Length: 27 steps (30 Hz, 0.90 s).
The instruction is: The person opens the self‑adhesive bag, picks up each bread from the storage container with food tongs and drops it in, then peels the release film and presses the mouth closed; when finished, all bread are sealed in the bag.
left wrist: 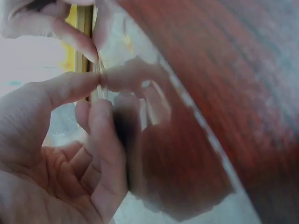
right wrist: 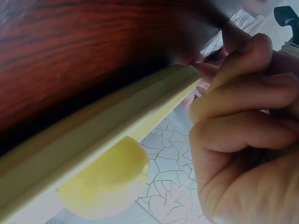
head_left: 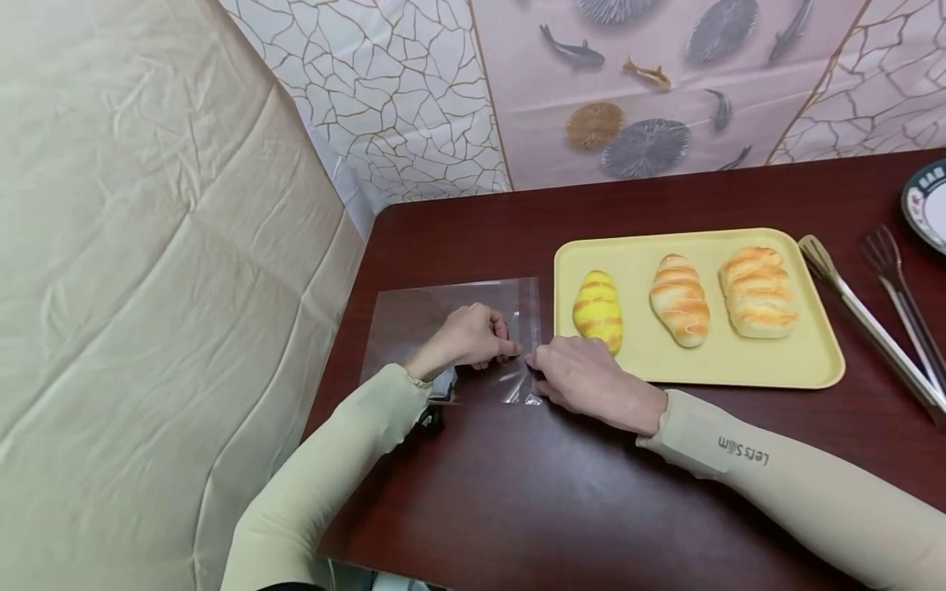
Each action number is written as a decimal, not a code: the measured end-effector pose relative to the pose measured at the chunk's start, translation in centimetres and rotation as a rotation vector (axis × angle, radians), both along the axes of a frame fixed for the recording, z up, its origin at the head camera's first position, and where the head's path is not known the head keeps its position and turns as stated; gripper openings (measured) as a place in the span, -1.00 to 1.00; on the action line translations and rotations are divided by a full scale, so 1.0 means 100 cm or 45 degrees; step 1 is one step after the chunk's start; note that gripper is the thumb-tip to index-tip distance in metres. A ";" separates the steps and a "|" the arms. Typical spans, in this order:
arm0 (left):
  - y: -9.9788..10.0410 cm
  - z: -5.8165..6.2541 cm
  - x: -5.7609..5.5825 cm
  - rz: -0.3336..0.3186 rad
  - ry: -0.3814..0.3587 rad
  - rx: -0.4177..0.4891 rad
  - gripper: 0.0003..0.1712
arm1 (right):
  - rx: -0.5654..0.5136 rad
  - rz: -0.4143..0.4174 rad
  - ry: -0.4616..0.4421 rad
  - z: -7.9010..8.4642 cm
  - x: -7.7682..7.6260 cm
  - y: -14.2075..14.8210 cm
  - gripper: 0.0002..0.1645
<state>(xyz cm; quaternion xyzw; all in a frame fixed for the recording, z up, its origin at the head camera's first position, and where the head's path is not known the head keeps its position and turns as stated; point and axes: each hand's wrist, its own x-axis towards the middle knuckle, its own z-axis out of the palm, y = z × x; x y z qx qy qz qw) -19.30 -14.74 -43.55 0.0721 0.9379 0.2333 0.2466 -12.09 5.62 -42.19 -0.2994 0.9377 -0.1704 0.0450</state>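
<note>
From my remote seat, I see a dark reddish-brown table [head_left: 517, 492] with wood grain, its glossy top catching light just below both hands. Beyond the right hand, and close beside its knuckles, sits a pale yellow tray [head_left: 709, 373] bearing a yellow striped bread [head_left: 599, 308], a golden spiral roll [head_left: 678, 300] and a ridged loaf [head_left: 757, 291]. Farther off to the right hand's right lie metal serving tools [head_left: 872, 324]; I can't tell whether they are joined. To the left hand's left hangs a creased beige cloth [head_left: 148, 246], and past the table's far edge is a wall covering [head_left: 392, 82] of white crackle pattern with gold lines, its pink panel [head_left: 532, 139] showing fish and round leaves.

The plastic bag [head_left: 414, 316] lies on the table beneath the left hand [head_left: 476, 335], reaching out to that hand's left. It's clear, thin and shiny, wrinkled near the fingers, with a strip along the side nearest the right hand [head_left: 584, 373]. My two hands are close together there, each pinching that edge between thumb and finger.

On my right sleeve [head_left: 798, 492], behind the right hand, I read "Let's Slim", upside down. The plate [head_left: 916, 215], far beyond that hand, has rim lettering too cropped to read.
</note>
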 end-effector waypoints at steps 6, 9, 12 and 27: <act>0.004 0.011 0.001 0.146 -0.152 0.120 -0.73 | -0.011 -0.009 -0.042 0.003 -0.003 0.001 -0.59; 0.001 0.010 -0.001 0.156 -0.191 0.188 -0.80 | -0.033 -0.004 -0.030 0.001 -0.005 0.002 -0.55; -0.004 0.011 0.001 0.077 -0.169 0.227 -0.86 | -0.051 -0.012 0.013 -0.004 -0.009 0.000 -0.56; -0.017 0.051 0.040 -0.458 0.429 0.064 -0.92 | -0.302 -0.248 -0.178 0.020 -0.018 0.000 -0.81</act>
